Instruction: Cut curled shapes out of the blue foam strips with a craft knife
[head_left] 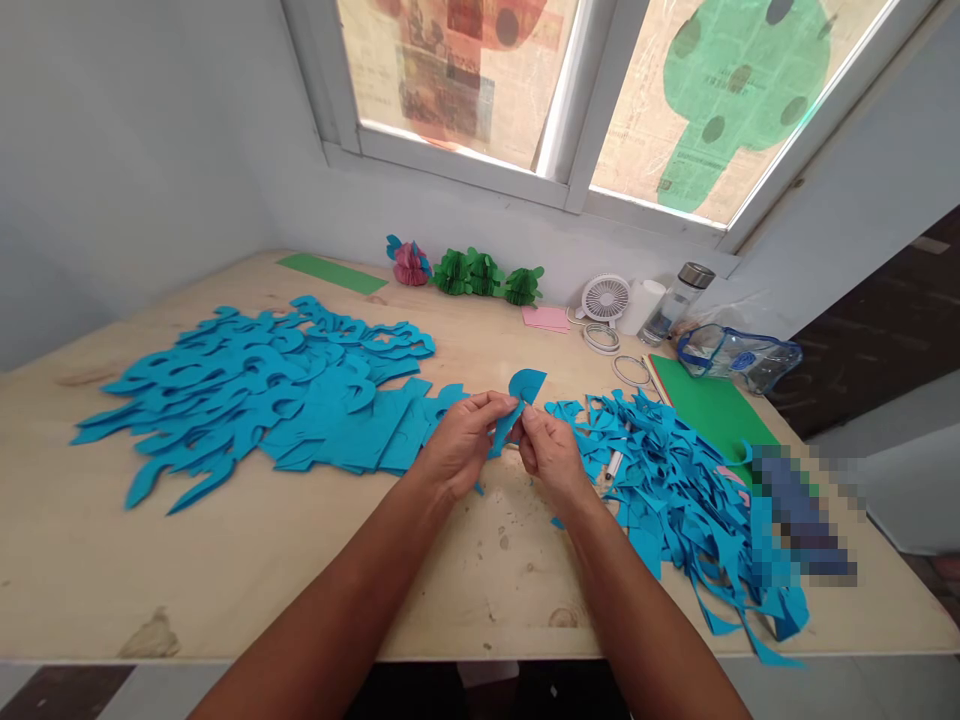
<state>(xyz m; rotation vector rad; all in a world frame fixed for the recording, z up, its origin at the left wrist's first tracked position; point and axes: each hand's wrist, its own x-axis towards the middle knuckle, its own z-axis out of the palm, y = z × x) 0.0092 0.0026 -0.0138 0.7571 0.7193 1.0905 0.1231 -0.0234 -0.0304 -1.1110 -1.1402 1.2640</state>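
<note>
Both of my hands meet over the middle of the wooden table [225,570]. My left hand [461,440] and my right hand [551,450] pinch a blue paper cut-out [521,395] between them; its rounded top rises above the fingers. To the left lies a wide spread of cut blue paper shapes [255,385]. A stack of folded blue paper pieces [375,430] sits just left of my left hand. On the right lies a heap of blue paper scraps [675,490].
Along the wall stand a pink and blue paper flower [409,262], green paper ornaments [484,275], a small white fan [605,298] and a bottle [675,300]. Green sheets [709,410] and a clear pouch [739,355] lie at the right; a green strip [330,272] at the back left.
</note>
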